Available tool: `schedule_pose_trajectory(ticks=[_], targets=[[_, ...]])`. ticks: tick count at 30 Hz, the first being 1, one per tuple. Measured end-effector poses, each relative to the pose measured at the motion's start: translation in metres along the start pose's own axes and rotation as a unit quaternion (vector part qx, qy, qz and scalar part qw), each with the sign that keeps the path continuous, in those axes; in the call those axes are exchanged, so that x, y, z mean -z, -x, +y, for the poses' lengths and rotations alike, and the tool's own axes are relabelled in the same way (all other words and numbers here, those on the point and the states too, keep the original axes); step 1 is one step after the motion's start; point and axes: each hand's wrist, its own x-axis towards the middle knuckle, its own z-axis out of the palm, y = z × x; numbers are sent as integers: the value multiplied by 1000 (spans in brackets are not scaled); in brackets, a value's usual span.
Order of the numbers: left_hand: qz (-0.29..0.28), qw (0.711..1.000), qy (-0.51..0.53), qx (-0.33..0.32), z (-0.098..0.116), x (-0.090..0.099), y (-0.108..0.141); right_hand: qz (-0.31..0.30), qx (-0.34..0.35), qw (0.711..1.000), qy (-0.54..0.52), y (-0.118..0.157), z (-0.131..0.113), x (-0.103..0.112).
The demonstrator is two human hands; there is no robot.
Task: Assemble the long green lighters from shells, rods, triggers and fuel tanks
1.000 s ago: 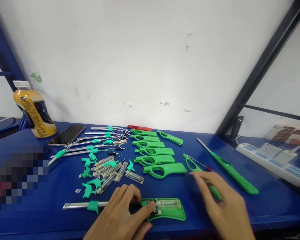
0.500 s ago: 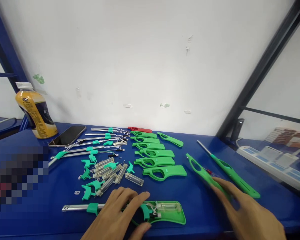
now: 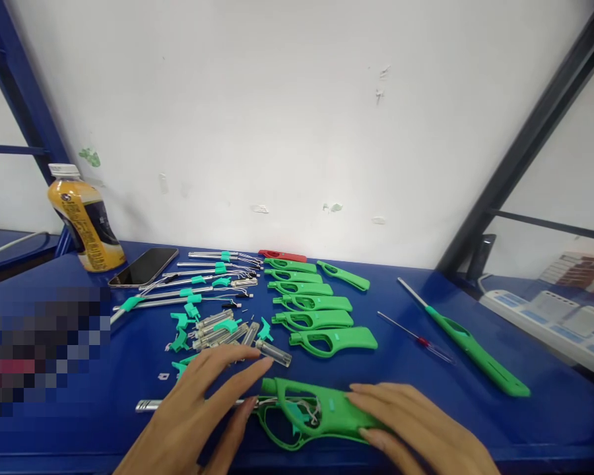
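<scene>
Nearest me on the blue table [image 3: 400, 376], the R hand [image 3: 416, 422] has a green cover [image 3: 339, 406] by its R end, fingers over the top edge, thumb at the lower one. The cover lies overlapping a green lower shell [image 3: 283, 446], their loops not lined up; can't tell if they're seated anywhere. A teal trigger [image 3: 297, 417] & wires show thru the cover's loop. Just L of the cover, the L hand [image 3: 198, 402] is spread over a silver tube [image 3: 148, 406], thumb & fingers well apart, gripping nothing; can't tell if it's touching the tube. Beyond the cover to the L: a pile of clear tanks [image 3: 215, 326] w/ loose teal pcs [image 3: 179, 341] beside & on it. Straight beyond the cover, six green shells [image 3: 334, 340] lie in a row. R of & beyond it: a thin screwdriver [image 3: 423, 341], then a whole green lighter [image 3: 475, 353], tube pointing away, and, well apart, a power strip [image 3: 549, 320]. Farther off, L of the cover: wired tubes w/ teal collars [image 3: 173, 293], then a phone [image 3: 146, 267] & a yellow bottle [image 3: 86, 227]. Farthest past the row, a red shell [image 3: 282, 255] sits near the white wall [image 3: 277, 132].
</scene>
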Motion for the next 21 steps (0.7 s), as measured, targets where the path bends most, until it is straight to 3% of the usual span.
schedule_pose_trajectory(ticks=[7,15,21], targets=[[-21,999,4,-39,-10,-3,9,-53,27,998,20,-4,-7,-24],[-80,996,15,-30,-16,-3,20,-53,22,998,6,-1,-5,-23],[-71,996,39,-25,-16,-4,21,-63,1,998,-25,-1,-8,-22]])
